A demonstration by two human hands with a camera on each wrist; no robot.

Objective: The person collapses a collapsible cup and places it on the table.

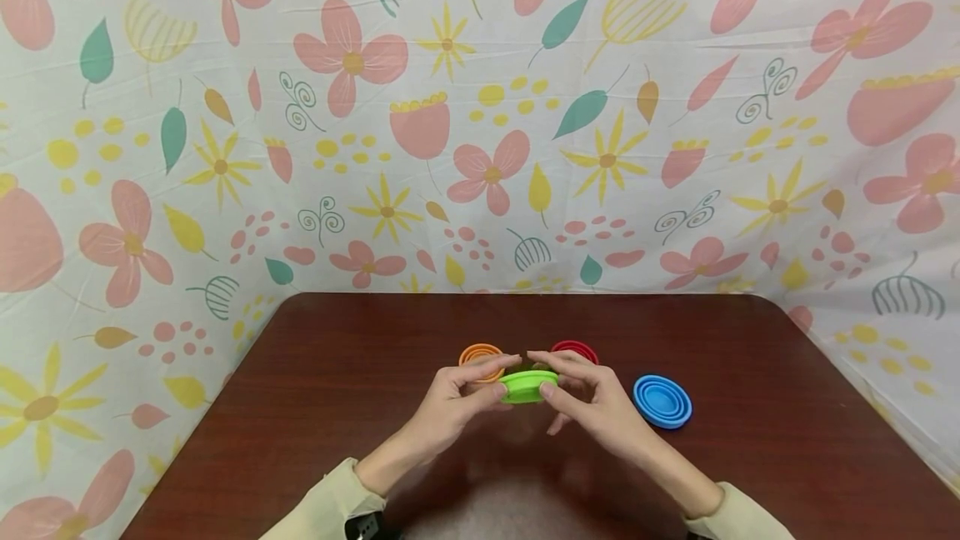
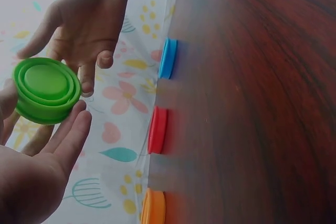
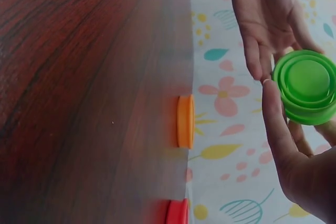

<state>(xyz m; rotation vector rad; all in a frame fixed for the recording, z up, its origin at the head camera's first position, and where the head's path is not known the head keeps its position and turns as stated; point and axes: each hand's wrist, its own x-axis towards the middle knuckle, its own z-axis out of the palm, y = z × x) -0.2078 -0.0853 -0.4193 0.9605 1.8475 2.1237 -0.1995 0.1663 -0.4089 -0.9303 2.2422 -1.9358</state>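
A round green collapsible cup (image 1: 522,387), folded flat into concentric rings, is held above the table between both hands. My left hand (image 1: 444,408) pinches its left edge, thumb on the near rim and fingers beyond. On the opposite edge my right hand (image 1: 604,408) grips it the same way, with its lower fingers loosely bent underneath. The wrist views show the ringed underside or face of the green cup (image 2: 48,90), (image 3: 304,86) tilted toward the cameras. Behind the hands lie an orange folded cup (image 1: 477,352) and a red one (image 1: 576,347), both partly covered by fingers.
A blue folded cup (image 1: 662,402) lies flat to the right of my right hand. All of this is on a dark reddish-brown table (image 1: 337,357) with rounded far corners. A flower-printed cloth (image 1: 480,107) hangs behind and along the sides.
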